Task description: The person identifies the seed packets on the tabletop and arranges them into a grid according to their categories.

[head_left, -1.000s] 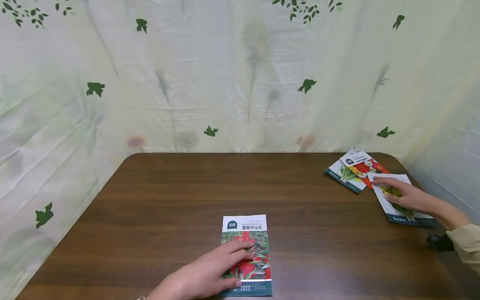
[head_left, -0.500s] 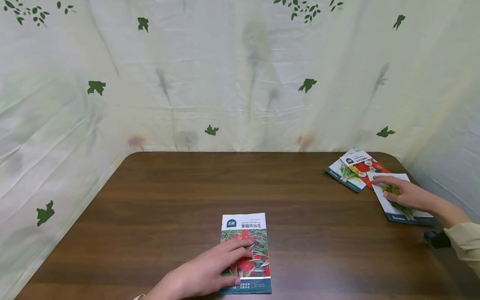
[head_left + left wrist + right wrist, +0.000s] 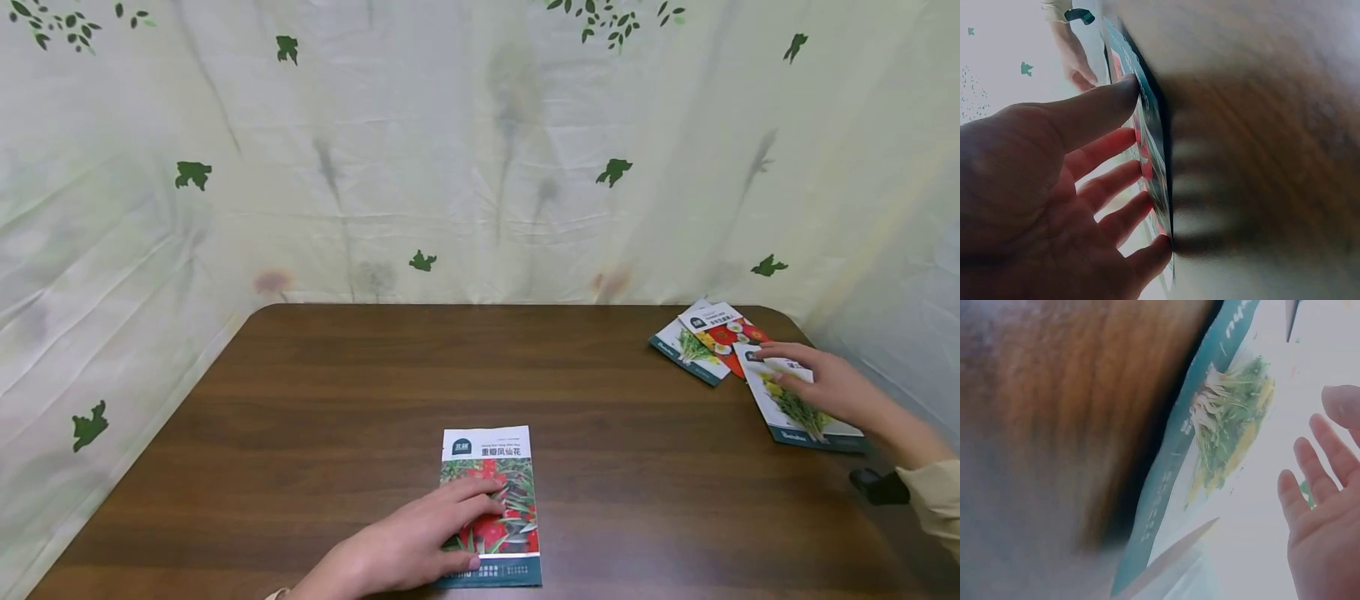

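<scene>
From where I stand, the person's left hand (image 3: pixel 416 533) lies on a red-flowered seed packet (image 3: pixel 519 492) at the near middle of the desk (image 3: pixel 300 417), fingers loosely spread, thumb on its teal band. The right hand (image 3: pixel 847 390) is over at the far right, fingers apart and unclenched, above a packet picturing leafy greens (image 3: pixel 798 414); whether its fingertips touch, I can't tell. That packet's corner overlaps a red-and-white flower packet (image 3: pixel 723 333), which itself lies partly across another greens packet (image 3: pixel 692 348). A leaf-patterned curtain (image 3: pixel 450 150) hangs behind.
</scene>
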Motion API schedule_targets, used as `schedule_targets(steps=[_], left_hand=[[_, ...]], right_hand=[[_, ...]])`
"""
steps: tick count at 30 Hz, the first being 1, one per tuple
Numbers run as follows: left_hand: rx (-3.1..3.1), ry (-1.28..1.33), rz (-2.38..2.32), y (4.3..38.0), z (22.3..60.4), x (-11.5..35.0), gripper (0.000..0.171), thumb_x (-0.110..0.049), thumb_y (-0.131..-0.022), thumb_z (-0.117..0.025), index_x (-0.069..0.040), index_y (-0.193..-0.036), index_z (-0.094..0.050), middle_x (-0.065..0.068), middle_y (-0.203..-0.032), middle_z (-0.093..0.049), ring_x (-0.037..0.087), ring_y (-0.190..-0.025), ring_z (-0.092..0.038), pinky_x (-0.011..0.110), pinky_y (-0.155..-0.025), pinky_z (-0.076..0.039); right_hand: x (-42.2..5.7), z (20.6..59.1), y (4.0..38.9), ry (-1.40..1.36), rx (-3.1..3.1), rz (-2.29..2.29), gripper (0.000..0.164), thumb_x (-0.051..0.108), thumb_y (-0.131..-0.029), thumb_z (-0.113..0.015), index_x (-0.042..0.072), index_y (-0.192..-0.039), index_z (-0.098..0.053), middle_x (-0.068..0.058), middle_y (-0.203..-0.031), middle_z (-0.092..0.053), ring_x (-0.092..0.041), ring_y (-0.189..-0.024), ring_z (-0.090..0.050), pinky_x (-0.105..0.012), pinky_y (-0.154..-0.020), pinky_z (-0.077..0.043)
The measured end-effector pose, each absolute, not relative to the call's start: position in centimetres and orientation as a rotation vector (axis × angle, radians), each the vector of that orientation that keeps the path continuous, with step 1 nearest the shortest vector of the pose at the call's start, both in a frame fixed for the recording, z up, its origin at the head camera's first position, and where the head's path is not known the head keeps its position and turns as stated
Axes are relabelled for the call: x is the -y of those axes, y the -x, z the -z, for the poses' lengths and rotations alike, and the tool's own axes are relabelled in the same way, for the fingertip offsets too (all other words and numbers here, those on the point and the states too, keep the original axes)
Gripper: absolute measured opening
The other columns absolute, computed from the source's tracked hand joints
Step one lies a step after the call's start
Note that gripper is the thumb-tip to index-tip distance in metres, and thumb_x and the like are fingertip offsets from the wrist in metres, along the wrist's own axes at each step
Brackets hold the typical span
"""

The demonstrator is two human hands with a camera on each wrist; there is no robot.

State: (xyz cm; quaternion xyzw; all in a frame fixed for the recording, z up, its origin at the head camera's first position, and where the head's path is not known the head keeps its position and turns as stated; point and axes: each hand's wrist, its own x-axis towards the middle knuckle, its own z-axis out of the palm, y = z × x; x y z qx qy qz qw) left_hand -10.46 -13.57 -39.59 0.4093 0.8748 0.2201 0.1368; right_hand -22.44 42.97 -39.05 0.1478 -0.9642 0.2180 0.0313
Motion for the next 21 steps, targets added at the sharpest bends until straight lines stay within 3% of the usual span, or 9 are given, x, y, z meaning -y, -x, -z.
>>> schedule_targets(steps=[12, 21], left_hand=[[-2.542, -1.225, -0.653, 10.5, 40.0, 13.5, 0.048, -0.026, -0.091, -0.071, -0.022, -0.136, -0.054, -0.005, -0.152, -0.038, 0.02, -0.137, -0.036, 0.039, -0.104, -0.041], [-2.524, -1.172, -0.659, 10.7, 39.8, 13.5, 0.048, -0.028, -0.092, -0.07, -0.024, -0.137, -0.054, -0.006, -0.154, -0.036, 0.021, -0.139, -0.034, 0.04, -0.105, -0.04]], right_hand=[[-44.1, 39.8, 20.7, -0.306, 3.032, -0.633, 0.049, 0.028, -0.099, -0.061, -0.003, -0.135, -0.051, -0.043, -0.131, -0.042, -0.061, -0.112, -0.045, -0.072, -0.083, -0.04], [-45.2, 41.0, 19.9, -0.354, 3.091, -0.7, 0.057, 0.027, -0.094, -0.068, 0.0, -0.139, -0.046, -0.039, -0.134, -0.044, -0.057, -0.113, -0.045, -0.067, -0.081, -0.041]])
